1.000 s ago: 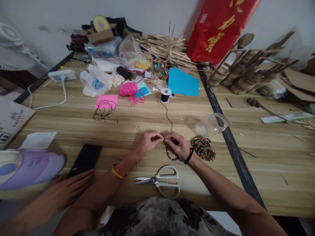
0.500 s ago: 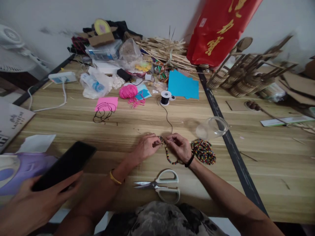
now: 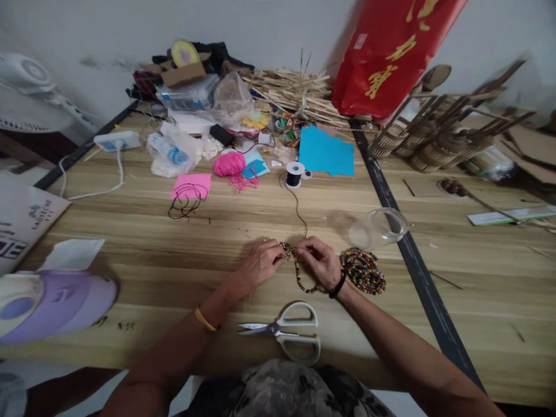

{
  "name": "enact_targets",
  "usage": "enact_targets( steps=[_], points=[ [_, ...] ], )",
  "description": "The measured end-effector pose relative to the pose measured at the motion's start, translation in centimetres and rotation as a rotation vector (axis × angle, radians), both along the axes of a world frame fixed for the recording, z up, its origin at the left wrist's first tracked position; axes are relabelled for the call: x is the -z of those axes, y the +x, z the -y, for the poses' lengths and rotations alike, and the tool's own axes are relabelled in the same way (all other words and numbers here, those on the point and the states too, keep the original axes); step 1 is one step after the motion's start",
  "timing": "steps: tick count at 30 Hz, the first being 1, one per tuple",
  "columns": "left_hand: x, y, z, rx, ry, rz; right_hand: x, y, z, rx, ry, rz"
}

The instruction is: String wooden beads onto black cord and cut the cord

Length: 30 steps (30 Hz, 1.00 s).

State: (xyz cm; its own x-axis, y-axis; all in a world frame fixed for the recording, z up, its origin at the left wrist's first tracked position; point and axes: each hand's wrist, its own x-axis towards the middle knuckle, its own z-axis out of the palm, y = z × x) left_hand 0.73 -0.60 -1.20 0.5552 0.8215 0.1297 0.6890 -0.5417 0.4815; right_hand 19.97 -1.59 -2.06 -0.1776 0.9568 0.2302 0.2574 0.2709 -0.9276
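**Wood Table, Two Hands and a Half-Handled String of Beads**

Bare wood runs across the table (image 3: pixel 143 231) beneath a person's two hands, with the string (image 3: pixel 299 277) of many-coloured beads between and just below the fingertips. The left hand (image 3: pixel 258 263) pinches its upper beads between thumb and fingers; the right hand (image 3: pixel 324 263) has thumb and forefinger pressed together, apparently on a thin dark thread (image 3: pixel 298 249) beside the beads.

A curved length is already beaded, and the work looks partway along: no knot or joined ends can be made out. The lower run passes by the right wrist, and whether it links to the coil (image 3: pixel 363 271) of beads just right of that hand cannot be told.

Beyond the fingers, a cord (image 3: pixel 297 201) trails from a spool (image 3: pixel 293 179); its near end is lost by the right hand. Scissors (image 3: pixel 273 329) lie nearer the body, untouched, and a jar (image 3: pixel 377 229) rests beyond the coil.

Half a second earlier, another person's hand held a phone left of the fingers; neither now shows there. Both working hands keep nearly the same pose.
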Motion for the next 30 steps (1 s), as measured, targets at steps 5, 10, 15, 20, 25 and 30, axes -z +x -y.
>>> enact_targets(
  steps=[5, 10, 15, 20, 25, 30],
  points=[
    [-0.22, 0.01, 0.02, 0.006, 0.005, -0.005, 0.2, -0.08, 0.13, 0.019, -0.039, -0.019],
    [-0.27, 0.02, 0.03, 0.005, -0.003, -0.009, 0.39, 0.01, 0.11, -0.014, -0.027, 0.0],
    [-0.36, 0.07, -0.14, -0.011, -0.034, 0.064, 0.25, 0.05, 0.03, -0.017, -0.009, 0.015],
    [-0.54, 0.26, -0.34, -0.139, -0.193, 0.331, 0.07, 0.02, 0.02, -0.024, -0.012, 0.014],
    [-0.18, 0.37, -0.59, -0.206, -0.451, 0.619, 0.12, 0.03, 0.03, -0.041, 0.03, 0.043],
    [0.24, 0.28, -0.87, -0.202, -0.6, 0.728, 0.15, -0.1, 0.24, -0.053, 0.05, 0.08]
  ],
)
